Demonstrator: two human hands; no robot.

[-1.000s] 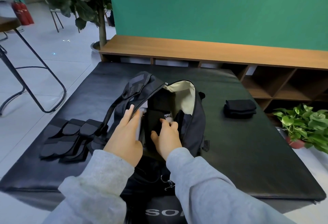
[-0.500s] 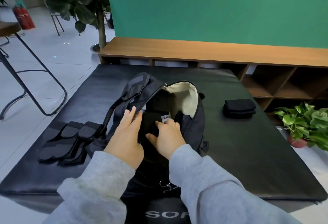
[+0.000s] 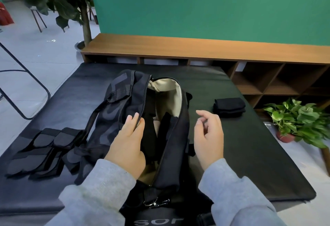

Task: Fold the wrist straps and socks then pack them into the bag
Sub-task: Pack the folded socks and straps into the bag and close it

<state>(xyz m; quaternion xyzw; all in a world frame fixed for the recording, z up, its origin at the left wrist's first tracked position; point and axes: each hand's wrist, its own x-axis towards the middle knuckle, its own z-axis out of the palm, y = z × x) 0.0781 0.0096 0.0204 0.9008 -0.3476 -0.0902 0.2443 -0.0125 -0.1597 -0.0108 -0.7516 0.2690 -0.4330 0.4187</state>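
Black fabric fills the middle of your view: the black duffel bag with the pale cream lining (image 3: 142, 100) lies unzipped on the black padded mat (image 3: 250, 154), its mouth facing you. Your left hand (image 3: 127, 147) rests on the left edge of the opening, and its fingers (image 3: 135, 118) lie fairly straight along the zipper edge, the thumb down toward the inside; you are not clenching anything that can be seen. Your right hand (image 3: 209, 136) hangs in the air just right of the bag, above the mat, with the fingers loosely curled and nothing in them. Dark folded items sit inside the bag, but you cannot tell what they are. On your left, the flat black wrist straps with grey patches (image 3: 41, 150) lie spread on the mat, touching the bag's side. On your right, the folded black socks (image 3: 229, 107) sit in a small stack on the mat, beyond your right hand and apart from the bag.
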